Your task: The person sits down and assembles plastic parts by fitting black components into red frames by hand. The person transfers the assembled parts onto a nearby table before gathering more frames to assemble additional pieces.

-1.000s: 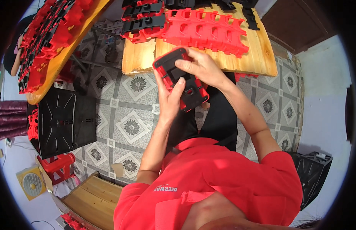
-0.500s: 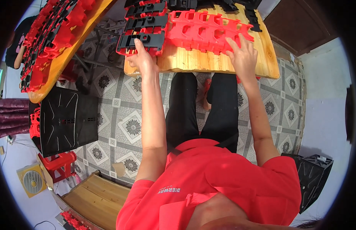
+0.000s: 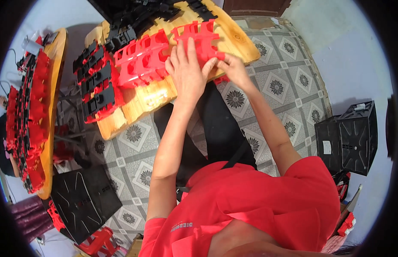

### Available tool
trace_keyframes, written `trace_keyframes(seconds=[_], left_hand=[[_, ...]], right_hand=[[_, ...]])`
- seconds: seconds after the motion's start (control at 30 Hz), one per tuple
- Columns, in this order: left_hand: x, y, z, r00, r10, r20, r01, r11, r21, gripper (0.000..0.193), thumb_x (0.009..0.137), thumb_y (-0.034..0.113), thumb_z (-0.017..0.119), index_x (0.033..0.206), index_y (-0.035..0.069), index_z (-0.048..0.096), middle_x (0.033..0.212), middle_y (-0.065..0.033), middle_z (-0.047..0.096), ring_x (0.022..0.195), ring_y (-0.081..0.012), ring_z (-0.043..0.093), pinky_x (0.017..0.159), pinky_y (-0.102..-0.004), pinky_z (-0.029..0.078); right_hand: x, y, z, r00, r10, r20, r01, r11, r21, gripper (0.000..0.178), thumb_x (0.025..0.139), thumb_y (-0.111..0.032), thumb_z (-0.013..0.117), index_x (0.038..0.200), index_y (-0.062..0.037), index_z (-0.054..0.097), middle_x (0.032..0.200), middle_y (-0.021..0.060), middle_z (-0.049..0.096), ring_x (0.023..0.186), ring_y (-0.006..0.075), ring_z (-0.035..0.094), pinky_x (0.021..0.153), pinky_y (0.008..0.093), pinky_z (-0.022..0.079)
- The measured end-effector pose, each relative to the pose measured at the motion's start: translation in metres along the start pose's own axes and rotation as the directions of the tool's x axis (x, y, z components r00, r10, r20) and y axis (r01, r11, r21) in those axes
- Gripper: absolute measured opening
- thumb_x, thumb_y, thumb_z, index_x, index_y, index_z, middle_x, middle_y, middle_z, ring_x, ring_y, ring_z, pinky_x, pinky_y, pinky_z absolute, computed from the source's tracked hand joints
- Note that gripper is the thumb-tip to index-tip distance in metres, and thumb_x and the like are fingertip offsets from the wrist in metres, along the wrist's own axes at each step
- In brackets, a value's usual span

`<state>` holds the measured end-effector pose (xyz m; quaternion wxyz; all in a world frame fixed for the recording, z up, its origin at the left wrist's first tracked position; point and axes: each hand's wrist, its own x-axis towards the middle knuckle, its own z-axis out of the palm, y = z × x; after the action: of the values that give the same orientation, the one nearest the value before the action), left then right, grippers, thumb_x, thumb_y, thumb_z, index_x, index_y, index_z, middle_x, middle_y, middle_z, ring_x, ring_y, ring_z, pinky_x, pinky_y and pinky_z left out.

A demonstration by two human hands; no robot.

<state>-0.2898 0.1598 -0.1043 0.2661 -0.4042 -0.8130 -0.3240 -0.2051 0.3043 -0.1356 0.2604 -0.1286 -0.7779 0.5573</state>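
Nearest to us, at six o'clock, we see the red shirt (image 3: 259, 205) and, above it, the black trousers (image 3: 220, 128) over the patterned tile floor (image 3: 134, 154). Both our forearms run up toward twelve o'clock. Our left hand (image 3: 188, 70) lies flat, fingers spread wide, on the red slotted plastic part (image 3: 199, 40) at the near edge of the wooden table (image 3: 152, 100); it presses on the part and closes on nothing. Our right hand (image 3: 233, 68), just at its three o'clock side, pinches the right-hand edge of that same part between thumb and fingers, a narrow hold.

Half a second ago our hands were well apart, the left on the black-and-red stack at ten o'clock and the right on the red parts at one o'clock; now both have come together on one red part, and our view has swung so that the table sits tilted.

Just at nine o'clock of the held part lies a second red slotted part (image 3: 141, 60), touching it. Farther toward ten o'clock stands the stack of black-and-red parts (image 3: 98, 88). Beyond, at twelve o'clock, loose black parts (image 3: 139, 17) crowd the table's far end. At nine o'clock a second wooden board (image 3: 51, 111) carries a long row of red parts (image 3: 25, 124). A black crate (image 3: 353, 137) stands at three o'clock, a black tray (image 3: 81, 201) at seven o'clock.
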Motion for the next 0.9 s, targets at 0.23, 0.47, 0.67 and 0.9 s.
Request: trace_keyframes(seconds=[0.23,0.47,0.67,0.9], left_hand=[[0.016,-0.014,0.007,0.990,0.015,0.138,-0.055,0.955,0.292,0.069,0.088,0.051,0.058,0.141,0.008,0.044,0.141,-0.0202,0.043,0.127,-0.0394,0.040,0.104,-0.0578,0.026],[0.037,0.034,-0.043,0.821,-0.363,0.441,0.502,0.089,-0.861,0.103,0.083,0.028,0.076,0.152,0.005,0.004,0.138,-0.0194,0.043,0.125,-0.0263,0.046,0.105,-0.0394,0.039],[-0.015,-0.004,-0.048,0.654,-0.336,0.678,0.441,-0.559,-0.702,0.089,0.081,0.027,0.078,0.150,0.016,0.024,0.141,-0.0108,0.044,0.128,-0.0276,0.046,0.108,-0.0450,0.040],[-0.035,-0.019,-0.057,0.739,-0.308,0.600,0.367,-0.563,-0.741,0.097,0.071,0.046,0.082,0.147,0.016,0.031,0.144,-0.0097,0.043,0.133,-0.0295,0.041,0.110,-0.0498,0.038]], right_hand=[[-0.018,-0.026,-0.069,0.986,0.092,-0.136,-0.079,0.992,0.102,0.026,0.092,-0.011,0.064,0.114,0.0016,0.066,0.100,0.0017,0.069,0.092,0.0095,0.062,0.082,0.0264,0.048],[0.010,-0.108,-0.062,0.582,-0.580,0.569,0.751,0.653,-0.103,0.019,0.087,-0.017,0.069,0.095,-0.0005,0.068,0.099,0.0097,0.069,0.100,0.0217,0.064,0.090,0.0443,0.047],[0.177,0.006,-0.048,0.842,-0.539,-0.003,0.484,0.759,-0.435,0.028,0.090,-0.012,0.062,0.117,-0.0064,0.065,0.113,0.0129,0.064,0.109,0.0288,0.059,0.093,0.0339,0.046],[0.220,0.078,-0.042,0.903,-0.414,0.114,0.388,0.674,-0.628,0.024,0.086,-0.012,0.065,0.110,-0.0063,0.065,0.108,0.0131,0.063,0.104,0.0325,0.057,0.092,0.0401,0.046]])
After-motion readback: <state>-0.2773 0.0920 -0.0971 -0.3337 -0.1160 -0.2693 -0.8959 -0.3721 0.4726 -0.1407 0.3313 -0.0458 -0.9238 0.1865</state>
